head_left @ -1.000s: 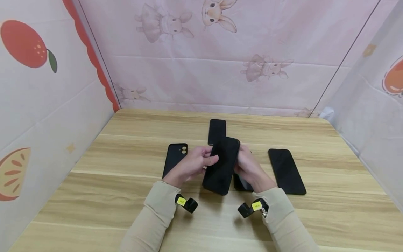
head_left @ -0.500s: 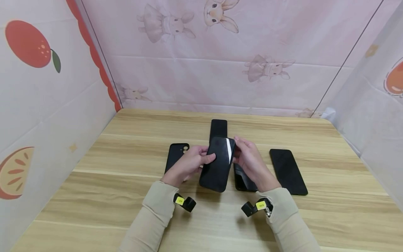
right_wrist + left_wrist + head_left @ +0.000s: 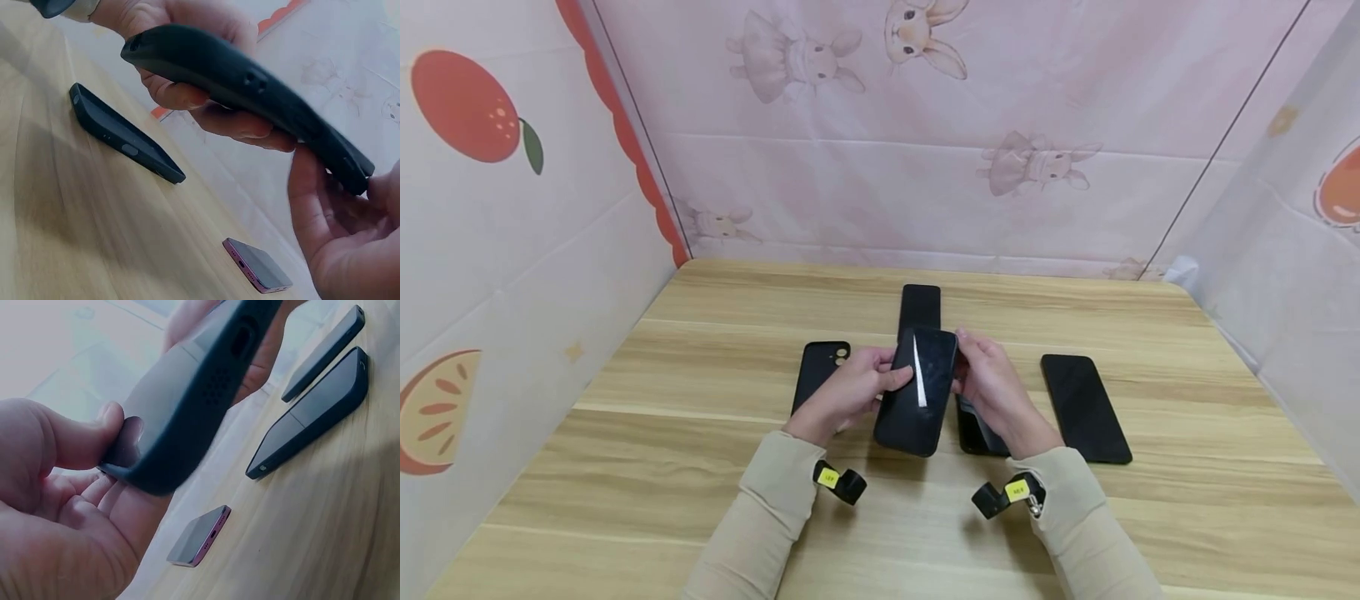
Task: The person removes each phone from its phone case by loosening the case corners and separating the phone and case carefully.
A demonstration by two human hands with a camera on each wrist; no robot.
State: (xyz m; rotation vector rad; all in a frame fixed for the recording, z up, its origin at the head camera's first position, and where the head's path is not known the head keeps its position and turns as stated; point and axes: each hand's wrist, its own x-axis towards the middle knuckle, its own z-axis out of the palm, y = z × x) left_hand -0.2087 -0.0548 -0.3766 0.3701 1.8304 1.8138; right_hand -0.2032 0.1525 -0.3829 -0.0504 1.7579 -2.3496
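Note:
Above the table, both hands hold a smartphone (image 3: 904, 423) in a dark case (image 3: 206, 59). My left hand (image 3: 867, 382) grips its left side, thumb over the screen and fingers underneath. At the upper right corner, my right hand (image 3: 996, 387) pinches the edge. In the right wrist view, a gap shows between phone and case near the right fingertips (image 3: 306, 165). Nearest the right hand, a second phone (image 3: 976, 433) in a dark case lies partly hidden below it. An unfilled black phone case (image 3: 814, 375) with camera holes lies beside the left hand.
Behind the held phone lies a phone with a pink edge (image 3: 209, 532), its screen (image 3: 920, 307) facing up. Another dark phone (image 3: 1084, 408) is at the right. The wooden table (image 3: 1210, 500) ends at a pink printed curtain (image 3: 880, 200), with white printed curtains on both sides.
Over the last second, my right hand has shifted its fingers to the phone's upper right corner. The phone has moved slightly left and tilted, and a bright reflection now crosses its screen.

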